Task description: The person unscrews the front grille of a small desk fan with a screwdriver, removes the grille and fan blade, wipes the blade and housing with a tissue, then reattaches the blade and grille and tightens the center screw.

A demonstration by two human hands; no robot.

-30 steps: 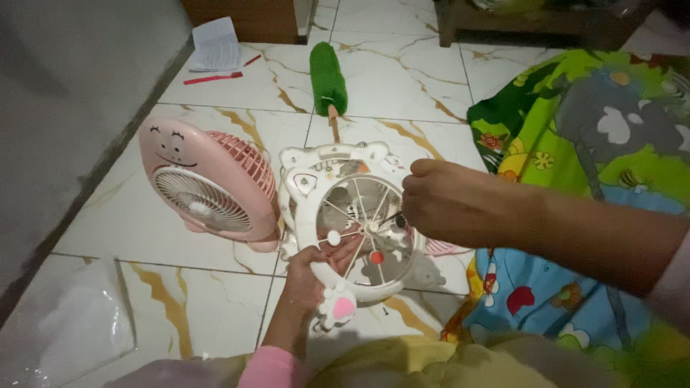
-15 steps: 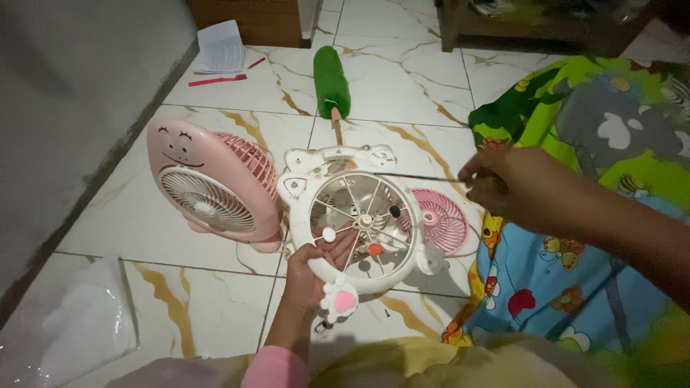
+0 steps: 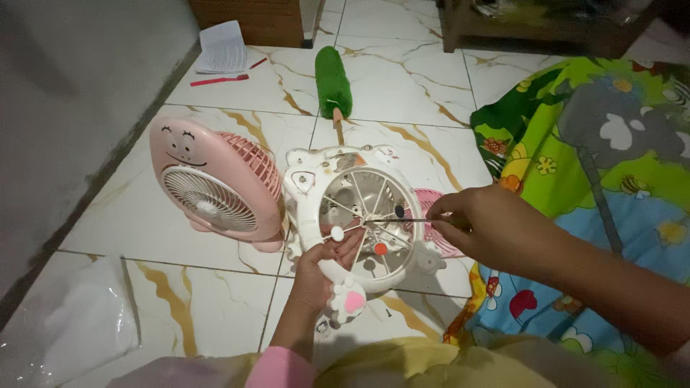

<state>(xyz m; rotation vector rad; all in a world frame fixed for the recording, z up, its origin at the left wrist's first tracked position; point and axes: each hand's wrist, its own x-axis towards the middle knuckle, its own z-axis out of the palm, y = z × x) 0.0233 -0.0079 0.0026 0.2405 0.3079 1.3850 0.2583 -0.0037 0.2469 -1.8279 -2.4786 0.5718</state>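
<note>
A clear plastic bag (image 3: 68, 323) lies on the floor (image 3: 144, 215) at the near left corner. Just past a pink sleeve (image 3: 277, 368), the left hand (image 3: 323, 269) holds the near rim of a white fan frame (image 3: 356, 215). Its fingers are curled around the rim, with the fingertips pressing on the thin spokes. The frame stands tilted up on the tiles in the middle of the floor, with a small pink paw shape at its bottom.

The right hand (image 3: 485, 226) comes in from the right side. Its fingers are pressed together, pinching a thin screwdriver (image 3: 410, 220). The tip points at the middle of the frame, where the spokes meet.

A pink fan (image 3: 215, 187) with a smiling face stands just left of the frame, touching it. A pink grille (image 3: 431, 215) lies behind the frame on the right. A bright mat (image 3: 596, 179) covers the floor on the right side.

Farther off lies a green duster (image 3: 333, 82). At the far left are white paper (image 3: 221, 47) and a red pen (image 3: 219, 79).
</note>
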